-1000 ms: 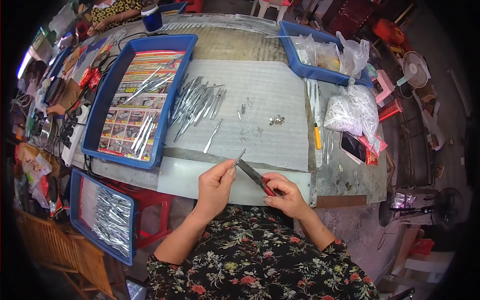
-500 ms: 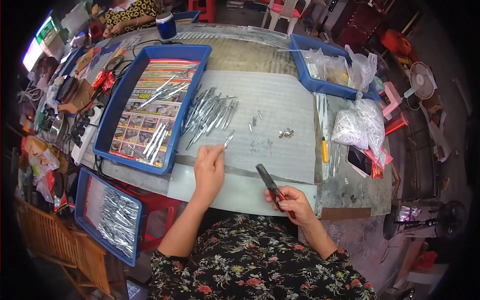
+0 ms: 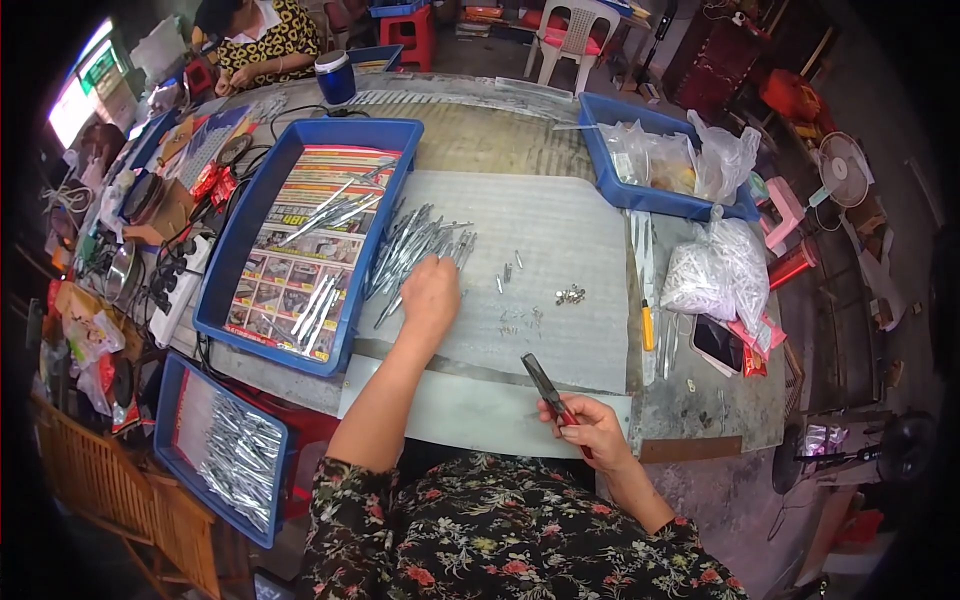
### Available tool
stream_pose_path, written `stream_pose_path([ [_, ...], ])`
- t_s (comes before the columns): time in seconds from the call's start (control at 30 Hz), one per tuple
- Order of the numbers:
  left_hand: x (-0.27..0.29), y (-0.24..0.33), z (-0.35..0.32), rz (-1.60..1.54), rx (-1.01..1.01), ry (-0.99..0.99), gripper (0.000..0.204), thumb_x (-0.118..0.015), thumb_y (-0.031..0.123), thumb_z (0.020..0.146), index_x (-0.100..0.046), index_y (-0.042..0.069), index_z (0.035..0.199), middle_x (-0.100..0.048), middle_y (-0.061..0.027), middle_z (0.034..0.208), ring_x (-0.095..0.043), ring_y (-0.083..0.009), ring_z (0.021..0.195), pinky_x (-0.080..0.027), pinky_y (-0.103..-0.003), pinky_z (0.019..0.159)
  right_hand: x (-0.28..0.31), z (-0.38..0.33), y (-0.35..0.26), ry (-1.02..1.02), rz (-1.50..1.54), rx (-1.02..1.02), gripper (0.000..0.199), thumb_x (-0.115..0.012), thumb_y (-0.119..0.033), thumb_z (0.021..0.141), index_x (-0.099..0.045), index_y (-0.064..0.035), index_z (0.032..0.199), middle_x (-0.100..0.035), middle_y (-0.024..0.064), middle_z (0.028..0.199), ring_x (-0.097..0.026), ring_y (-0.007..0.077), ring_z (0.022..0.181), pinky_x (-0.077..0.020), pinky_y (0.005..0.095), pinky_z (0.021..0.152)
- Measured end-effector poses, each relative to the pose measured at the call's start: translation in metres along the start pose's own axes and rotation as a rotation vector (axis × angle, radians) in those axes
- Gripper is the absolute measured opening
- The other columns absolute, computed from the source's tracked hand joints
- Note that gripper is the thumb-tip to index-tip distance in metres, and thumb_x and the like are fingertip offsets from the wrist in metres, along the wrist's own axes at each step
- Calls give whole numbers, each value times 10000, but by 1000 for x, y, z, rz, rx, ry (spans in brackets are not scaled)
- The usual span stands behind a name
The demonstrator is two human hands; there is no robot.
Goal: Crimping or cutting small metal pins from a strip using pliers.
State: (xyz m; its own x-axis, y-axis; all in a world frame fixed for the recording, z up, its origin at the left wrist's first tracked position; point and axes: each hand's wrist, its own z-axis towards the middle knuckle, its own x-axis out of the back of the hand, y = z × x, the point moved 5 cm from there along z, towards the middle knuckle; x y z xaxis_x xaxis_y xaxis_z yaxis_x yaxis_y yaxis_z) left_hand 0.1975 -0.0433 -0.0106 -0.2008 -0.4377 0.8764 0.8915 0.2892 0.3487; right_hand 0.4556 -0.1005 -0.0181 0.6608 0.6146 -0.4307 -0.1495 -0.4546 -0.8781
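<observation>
My right hand [image 3: 588, 430] is closed around the red handles of a pair of pliers [image 3: 545, 385], whose dark jaws point up and to the left. My left hand [image 3: 432, 297] reaches to the right edge of a heap of slim silvery metal pieces [image 3: 410, 245]. Its fingers look curled together among them, and what they pinch is hidden. Right of the heap, a few short metal pieces [image 3: 519, 260] lie on the white sheet [image 3: 590, 225]. Beside these are a cluster of small metal bits [image 3: 570, 295] and some tiny clear or shiny bits [image 3: 520, 318].
Left of the heap stands a blue tray [image 3: 345, 335] lined with printed paper, with several metal pieces. A lower blue tray [image 3: 277, 500] holds many more. At right are a bagged blue tray [image 3: 625, 195], bags of white pieces [image 3: 705, 270], a yellow-handled cutter [image 3: 647, 325] and a phone [image 3: 718, 343]. Another person [image 3: 265, 45] sits far left.
My left hand has moved forward from the near side of the heap to its right edge. The small metal piece at its fingertips is out of sight. My right hand still holds the pliers, slightly lower in view.
</observation>
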Motion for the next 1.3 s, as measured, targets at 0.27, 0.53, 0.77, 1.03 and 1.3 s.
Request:
stream_pose_path([
  [0.27, 0, -6, 13, -47, 240, -110, 114, -484, 84, 721, -542, 1, 771, -555, -163, 805, -554, -335, 742, -437, -417, 639, 0, 0, -2, 2, 9, -1, 208, -556, -26, 650, -534, 7, 854, -479, 128, 1078, -480, 168, 952, -347, 284, 830],
  [0.53, 26, 5, -43, -1368, 379, -306, 132, -467, -1, 763, -503, -20, 889, -517, -50, 693, -494, -116, 590, -409, -250, 551, 2, 2, -2, 25, -38, 57, 190, -572, -3, 643, -530, 14, 827, -489, 156, 1053, -515, 194, 909, -375, 284, 792],
  [0.77, 40, 24, -99, -1542, 442, -485, 250, -468, 60, 807, -415, 26, 1049, -515, -36, 790, -418, -59, 547, -338, -180, 493, -9, 6, -12, -28, -261, 169, 211, -615, 4, 652, -514, 7, 837, -415, 99, 1102, -421, 109, 905, -337, 238, 793],
  [1.03, 45, 37, -119, -1411, 405, -357, 235, -459, 80, 835, -526, 17, 1052, -454, 21, 647, -348, -23, 511, -270, -148, 440, -22, 9, -21, -20, -587, 238, 200, -632, -31, 630, -526, 0, 796, -455, 125, 1056, -448, 162, 937, -345, 263, 807],
  [1.3, 47, 38, -121, -1339, 404, -322, 228, -492, 49, 811, -533, -13, 1026, -508, 15, 708, -444, -48, 644, -380, -178, 578, -27, 9, -23, -34, -672, 252, 173, -623, -34, 611, -516, -5, 743, -461, 124, 1063, -438, 182, 950, -325, 287, 828],
])
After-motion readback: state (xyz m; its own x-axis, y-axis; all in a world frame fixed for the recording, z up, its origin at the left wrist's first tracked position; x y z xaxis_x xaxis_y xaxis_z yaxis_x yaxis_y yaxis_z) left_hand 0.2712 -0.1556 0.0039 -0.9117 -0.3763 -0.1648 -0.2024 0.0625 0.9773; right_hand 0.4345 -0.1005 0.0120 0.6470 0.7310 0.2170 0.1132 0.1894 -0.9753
